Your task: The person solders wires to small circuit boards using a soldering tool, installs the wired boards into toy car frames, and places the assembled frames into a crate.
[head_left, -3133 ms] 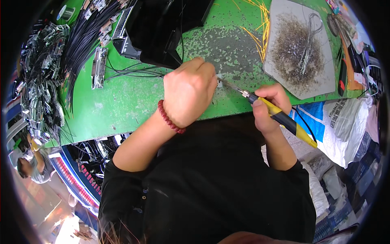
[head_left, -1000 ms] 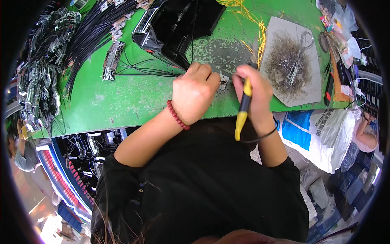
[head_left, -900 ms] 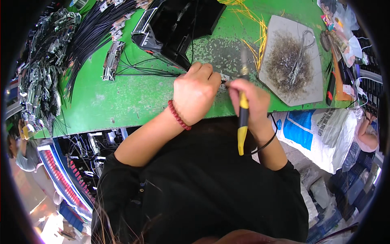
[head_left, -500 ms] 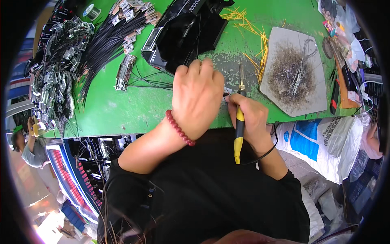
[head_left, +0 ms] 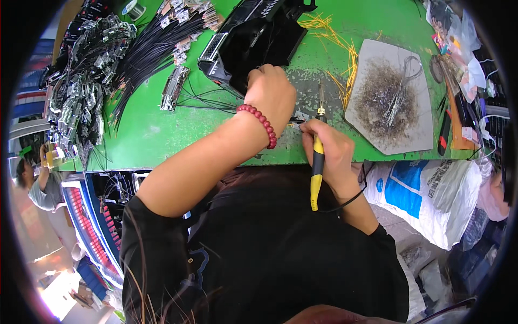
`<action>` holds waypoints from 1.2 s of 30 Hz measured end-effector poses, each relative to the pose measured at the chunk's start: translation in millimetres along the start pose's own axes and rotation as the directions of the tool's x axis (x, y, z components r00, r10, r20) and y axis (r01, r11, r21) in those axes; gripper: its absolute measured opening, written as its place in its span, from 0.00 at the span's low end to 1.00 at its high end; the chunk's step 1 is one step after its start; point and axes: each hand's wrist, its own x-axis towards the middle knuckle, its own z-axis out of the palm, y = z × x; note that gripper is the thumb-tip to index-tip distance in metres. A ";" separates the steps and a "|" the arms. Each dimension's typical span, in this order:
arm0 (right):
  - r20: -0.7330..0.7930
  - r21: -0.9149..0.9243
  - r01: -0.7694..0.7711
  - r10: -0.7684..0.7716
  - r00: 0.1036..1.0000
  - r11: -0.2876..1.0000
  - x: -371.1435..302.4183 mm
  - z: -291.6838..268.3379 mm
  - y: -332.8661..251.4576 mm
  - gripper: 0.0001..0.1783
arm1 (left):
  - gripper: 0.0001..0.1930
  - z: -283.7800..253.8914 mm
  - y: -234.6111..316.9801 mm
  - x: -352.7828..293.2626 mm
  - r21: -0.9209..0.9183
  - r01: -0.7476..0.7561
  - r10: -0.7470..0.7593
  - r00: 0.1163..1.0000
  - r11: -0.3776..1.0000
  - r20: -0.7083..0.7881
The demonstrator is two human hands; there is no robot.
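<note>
My right hand grips a yellow-and-black soldering iron, its metal tip pointing away from me over the bench. Its thumb and fingertips are also at a small part with wires, partly hidden. My left hand, with a red bead bracelet on the wrist, is curled at the near edge of a black plastic housing. What its fingers hold is hidden. Left of the housing lies a metallic strip-shaped part, with thin black wires running from it toward my left hand.
Bundled black wires with small boards and a heap of metallic parts lie on the left. Behind them is a solder spool. Yellow wires lie beside a stained grey board on the green bench. A white sack is below right.
My left hand has moved away from me, up to the housing's near edge, with the forearm reaching farther over the bench. More of the small part now shows. My right hand has barely moved.
</note>
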 end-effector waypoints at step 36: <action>0.084 0.172 -0.155 0.142 0.986 0.973 -7.2 -0.8 4.1 0.16 | 0.08 3.8 -18.5 -20.8 -0.645 -0.377 -0.106 0.807 0.664 -0.581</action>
